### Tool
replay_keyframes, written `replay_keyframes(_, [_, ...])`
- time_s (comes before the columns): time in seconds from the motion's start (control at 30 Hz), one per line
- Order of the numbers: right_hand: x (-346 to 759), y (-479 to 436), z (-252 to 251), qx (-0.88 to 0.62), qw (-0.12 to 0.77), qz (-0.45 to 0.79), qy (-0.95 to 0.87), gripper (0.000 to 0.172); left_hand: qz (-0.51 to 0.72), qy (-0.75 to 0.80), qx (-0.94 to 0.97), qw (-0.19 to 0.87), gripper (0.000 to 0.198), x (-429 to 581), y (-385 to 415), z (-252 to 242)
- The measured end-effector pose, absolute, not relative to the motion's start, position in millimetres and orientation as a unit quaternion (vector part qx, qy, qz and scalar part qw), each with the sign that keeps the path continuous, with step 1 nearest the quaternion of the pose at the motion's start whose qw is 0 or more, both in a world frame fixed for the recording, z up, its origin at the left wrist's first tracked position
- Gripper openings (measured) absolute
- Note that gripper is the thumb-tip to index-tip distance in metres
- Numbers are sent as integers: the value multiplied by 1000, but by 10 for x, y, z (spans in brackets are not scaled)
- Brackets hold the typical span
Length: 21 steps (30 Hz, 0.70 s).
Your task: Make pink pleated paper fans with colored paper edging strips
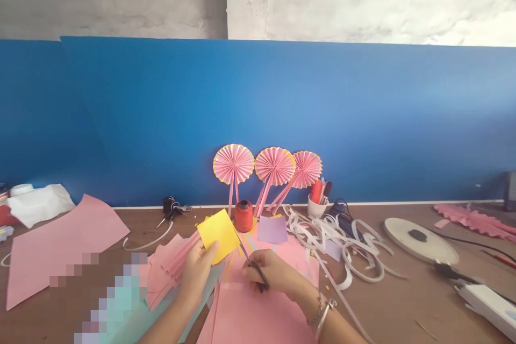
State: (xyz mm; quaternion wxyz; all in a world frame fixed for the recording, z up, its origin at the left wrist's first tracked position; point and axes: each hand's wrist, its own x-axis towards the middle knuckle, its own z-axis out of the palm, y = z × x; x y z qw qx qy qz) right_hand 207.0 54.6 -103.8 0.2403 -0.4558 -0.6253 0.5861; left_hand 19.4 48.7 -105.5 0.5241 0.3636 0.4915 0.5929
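Observation:
A square of yellow paper (217,234) is pinched in my left hand (200,258), thumb on its front face. My right hand (268,269) grips dark-handled scissors (258,273), whose blades point up and left at the yellow paper's right edge. Whether the blades touch the paper I cannot tell. Beneath both hands lie pink paper sheets (258,312). Folded pink paper (163,271) lies beside my left wrist. Just beyond the hands stand a red thread spool (243,216) and a small purple paper (273,229).
Three pleated pink paper fans (234,164) lean on the blue partition (161,118). Curled white strips (342,242) and a white pen cup (317,206) lie right of centre. A round pale disc (419,250) and white power strip (489,306) are farther right. Keys (173,208) and pink paper (68,247) lie left.

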Motion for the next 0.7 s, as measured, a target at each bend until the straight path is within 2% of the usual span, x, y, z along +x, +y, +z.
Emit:
replay_keyframes(0.23, [2061,550,-1034,-464,244,576,-627,12,593,492,359,527,45,218,456,-1016])
replay_keyframes(0.7, [2065,569,-1102,-471,252,567,-627,14,587,497,358,530,34,215,461,-1017])
